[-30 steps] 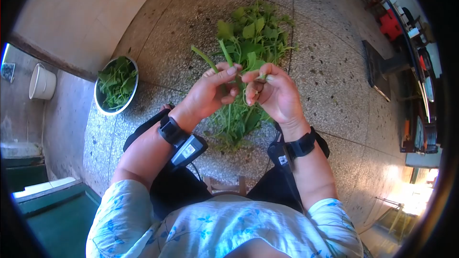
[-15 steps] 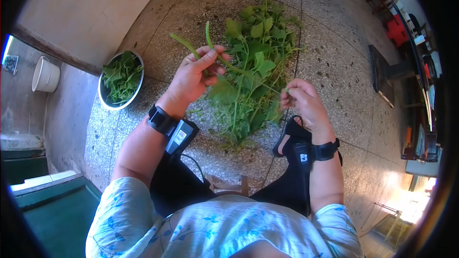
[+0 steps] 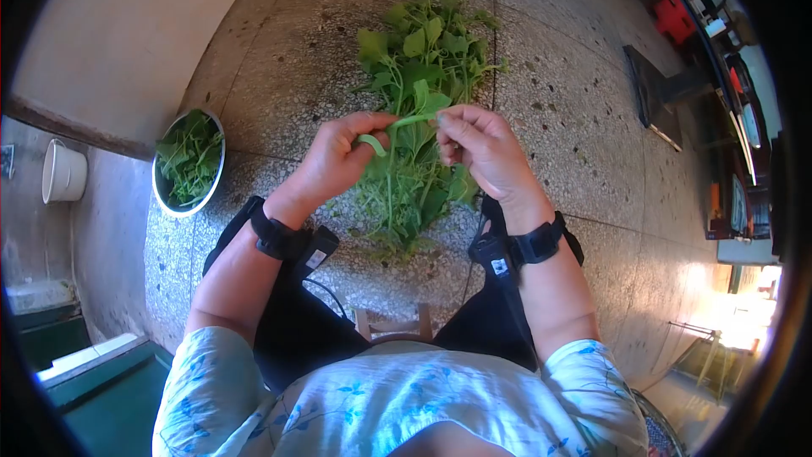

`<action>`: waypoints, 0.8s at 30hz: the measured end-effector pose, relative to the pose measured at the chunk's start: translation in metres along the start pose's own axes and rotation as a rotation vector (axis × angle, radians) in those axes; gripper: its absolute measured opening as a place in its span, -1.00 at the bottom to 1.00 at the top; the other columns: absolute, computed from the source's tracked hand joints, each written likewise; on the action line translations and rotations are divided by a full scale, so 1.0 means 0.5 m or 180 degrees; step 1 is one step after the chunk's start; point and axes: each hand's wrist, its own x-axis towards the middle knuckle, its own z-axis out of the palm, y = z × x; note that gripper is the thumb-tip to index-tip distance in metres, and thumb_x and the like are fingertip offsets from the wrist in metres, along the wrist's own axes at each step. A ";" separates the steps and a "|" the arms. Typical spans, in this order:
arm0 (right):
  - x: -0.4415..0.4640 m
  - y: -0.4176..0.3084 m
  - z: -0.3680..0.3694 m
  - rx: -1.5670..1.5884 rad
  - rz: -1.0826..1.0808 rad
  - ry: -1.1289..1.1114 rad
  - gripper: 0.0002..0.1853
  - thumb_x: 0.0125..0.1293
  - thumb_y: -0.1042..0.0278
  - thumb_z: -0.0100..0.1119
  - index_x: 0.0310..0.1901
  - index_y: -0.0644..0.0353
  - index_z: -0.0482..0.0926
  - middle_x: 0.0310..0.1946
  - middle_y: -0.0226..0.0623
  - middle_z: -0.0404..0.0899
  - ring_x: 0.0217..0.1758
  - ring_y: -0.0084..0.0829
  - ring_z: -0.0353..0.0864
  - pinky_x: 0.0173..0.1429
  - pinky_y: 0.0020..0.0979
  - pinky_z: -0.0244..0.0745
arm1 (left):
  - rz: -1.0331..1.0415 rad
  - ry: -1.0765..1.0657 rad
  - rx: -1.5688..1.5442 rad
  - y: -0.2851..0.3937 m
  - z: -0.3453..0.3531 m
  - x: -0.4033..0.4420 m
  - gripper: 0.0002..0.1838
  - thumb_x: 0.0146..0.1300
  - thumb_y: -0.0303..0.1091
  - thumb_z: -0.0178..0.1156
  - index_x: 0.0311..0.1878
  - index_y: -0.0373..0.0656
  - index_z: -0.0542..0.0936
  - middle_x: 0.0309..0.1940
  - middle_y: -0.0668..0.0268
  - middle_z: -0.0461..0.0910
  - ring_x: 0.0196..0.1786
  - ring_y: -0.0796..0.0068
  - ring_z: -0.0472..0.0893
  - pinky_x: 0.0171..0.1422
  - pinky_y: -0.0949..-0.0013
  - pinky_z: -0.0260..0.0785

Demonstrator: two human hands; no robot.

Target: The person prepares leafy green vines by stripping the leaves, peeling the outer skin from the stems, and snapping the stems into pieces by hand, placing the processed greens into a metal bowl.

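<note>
Between my two hands a pale green stem (image 3: 414,119) is stretched nearly level above the leafy heap. My left hand (image 3: 338,152) is closed round its left part, and a curved piece of stem shows below the fingers. The thumb and fingers of my right hand (image 3: 479,145) pinch the stem's right end. Under and beyond both hands lies a heap of green leafy vines (image 3: 431,42) on the speckled floor. To the left stands a metal-rimmed basin (image 3: 222,167) with green leaves and stems in it.
A white bucket (image 3: 64,172) hangs or stands by the left wall; I cannot tell which. A dark flat stand (image 3: 651,97) is on the right. A green box-like piece (image 3: 110,389) sits at lower left, and a red object (image 3: 675,19) at upper right.
My right hand has moved up and left, close to my left hand. The stems that stuck up from my left hand now lie lower, one held between both hands. The view has shifted slightly.
</note>
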 end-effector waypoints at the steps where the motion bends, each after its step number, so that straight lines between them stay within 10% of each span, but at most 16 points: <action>1: -0.002 -0.002 0.001 0.0006 -0.0005 0.0001 -0.82 0.16 0.27 0.10 -0.33 0.21 0.48 -0.57 -0.47 0.46 -0.58 -0.68 0.39 -0.48 -0.63 0.33 | 0.0001 -0.0005 0.0006 0.006 0.001 0.002 -0.76 0.13 -0.54 0.02 -0.10 -0.27 0.48 -0.41 0.31 0.53 -0.31 0.58 0.49 -0.21 0.47 0.33; 16: -0.010 0.013 0.039 0.1167 0.0269 0.0019 -0.95 0.15 0.45 0.02 -0.40 0.22 0.45 -0.64 -0.48 0.35 -0.62 -0.66 0.28 -0.53 -0.61 0.19 | 0.0274 0.0195 0.0270 0.020 0.049 0.000 -0.86 0.05 -0.54 0.16 -0.29 -0.29 0.48 -0.54 0.33 0.47 -0.45 0.60 0.46 -0.38 0.52 0.31; 24: -0.009 0.018 0.001 0.0608 0.0323 0.0567 -0.96 0.11 0.46 0.00 -0.45 0.20 0.41 -0.64 -0.46 0.33 -0.62 -0.63 0.27 -0.55 -0.58 0.18 | -0.1064 0.0491 -0.2074 0.012 0.015 0.010 -0.94 0.15 -0.44 0.09 -0.34 -0.21 0.46 -0.49 0.37 0.49 -0.53 0.65 0.50 -0.62 0.65 0.16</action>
